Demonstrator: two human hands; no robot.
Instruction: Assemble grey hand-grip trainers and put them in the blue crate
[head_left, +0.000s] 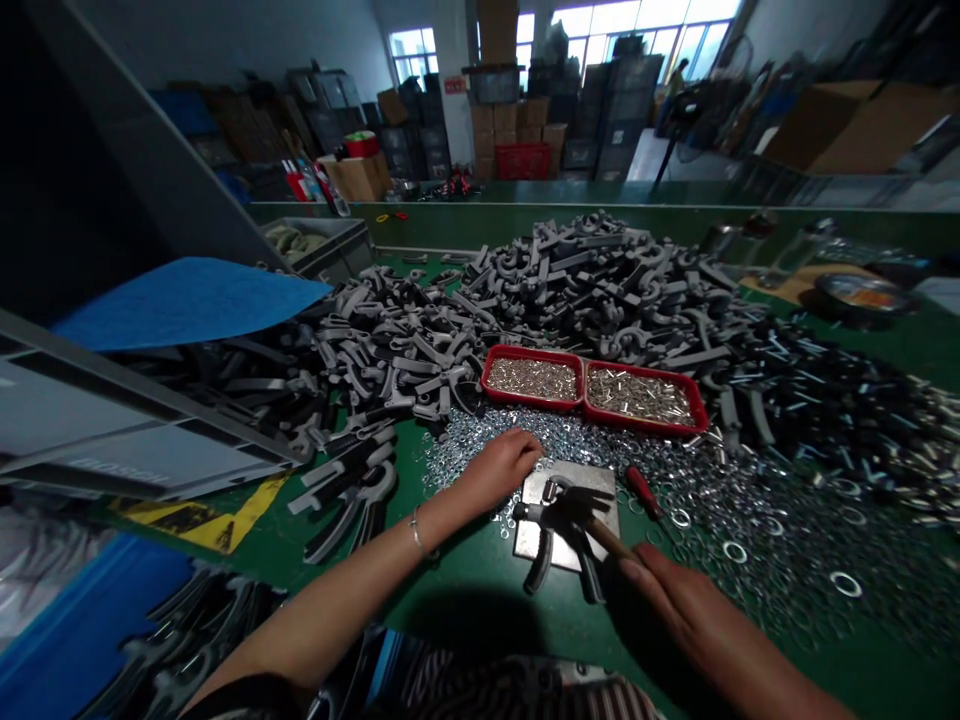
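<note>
My right hand (664, 590) is wrapped round the wooden handle of a claw hammer (606, 538). The hammer's dark head is over a square metal plate (536, 490), above a grey and black plier-like clamp part (541, 565) with two curved handles pointing towards me. Beyond the plate's left corner, my left hand (514, 458) has its fingers curled closed at the edge of a spread of small shiny washers (450, 450). What those fingers hold, if anything, is hidden. A red-handled screwdriver (640, 488) lies just right of the plate.
Two red trays (583, 400) of small metal pins stand behind the washers. Heaps of grey clamp parts (600, 280) rise behind them, with black parts and bolts (817, 380) at right. A grey crate (150, 440) borders the left; larger rings (735, 551) lie at right.
</note>
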